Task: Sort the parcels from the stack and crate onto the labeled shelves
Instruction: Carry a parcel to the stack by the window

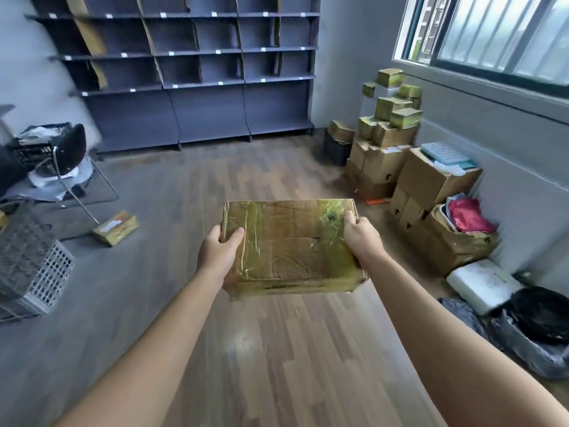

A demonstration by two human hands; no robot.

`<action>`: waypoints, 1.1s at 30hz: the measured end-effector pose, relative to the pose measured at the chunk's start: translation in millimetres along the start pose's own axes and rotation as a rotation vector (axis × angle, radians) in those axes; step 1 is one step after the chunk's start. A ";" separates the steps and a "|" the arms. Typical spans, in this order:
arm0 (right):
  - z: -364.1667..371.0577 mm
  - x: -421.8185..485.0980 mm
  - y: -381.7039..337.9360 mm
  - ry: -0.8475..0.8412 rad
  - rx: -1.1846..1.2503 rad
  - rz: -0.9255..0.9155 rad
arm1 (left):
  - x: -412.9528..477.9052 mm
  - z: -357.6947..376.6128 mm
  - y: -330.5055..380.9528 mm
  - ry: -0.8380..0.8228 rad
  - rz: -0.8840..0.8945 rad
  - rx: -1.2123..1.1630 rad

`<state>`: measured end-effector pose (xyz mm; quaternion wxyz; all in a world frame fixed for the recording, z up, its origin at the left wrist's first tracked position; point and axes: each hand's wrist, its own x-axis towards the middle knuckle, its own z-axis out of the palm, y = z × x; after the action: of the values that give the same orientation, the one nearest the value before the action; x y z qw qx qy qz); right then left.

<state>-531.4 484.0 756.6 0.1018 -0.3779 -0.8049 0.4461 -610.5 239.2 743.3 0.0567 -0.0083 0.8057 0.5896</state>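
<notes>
A flat cardboard parcel [286, 245] wrapped in yellowish tape is held level in front of me over the wooden floor. My left hand [219, 252] grips its left edge with the thumb on top. My right hand [361, 234] grips its right edge. The dark blue labeled shelves [191, 69] stand against the far wall, with small white labels on their edges. A stack of taped parcels [388, 118] rises at the right by the window. A dark crate [337, 147] stands beside the stack with a parcel on top of it.
Another small parcel [115, 228] lies on the floor at left, near a black chair [69, 155]. A grey plastic crate [34, 266] stands at the far left. Brown boxes [431, 192], a white foam box [483, 285] and black bags [538, 334] line the right wall.
</notes>
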 end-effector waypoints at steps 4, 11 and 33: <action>4.4 66.5 -26.8 -0.003 0.008 -0.004 | 64.9 28.6 17.8 0.006 0.009 -0.018; 33.1 199.0 -79.5 0.001 -0.010 0.021 | 215.6 73.4 42.0 -0.099 0.037 -0.033; 74.1 631.5 -205.6 0.203 -0.072 -0.051 | 641.7 278.1 179.0 -0.153 0.261 0.178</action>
<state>-1113.0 812.9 767.6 0.1805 -0.4042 -0.8152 0.3735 -1239.7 592.5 765.4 0.0414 0.1463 0.8423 0.5171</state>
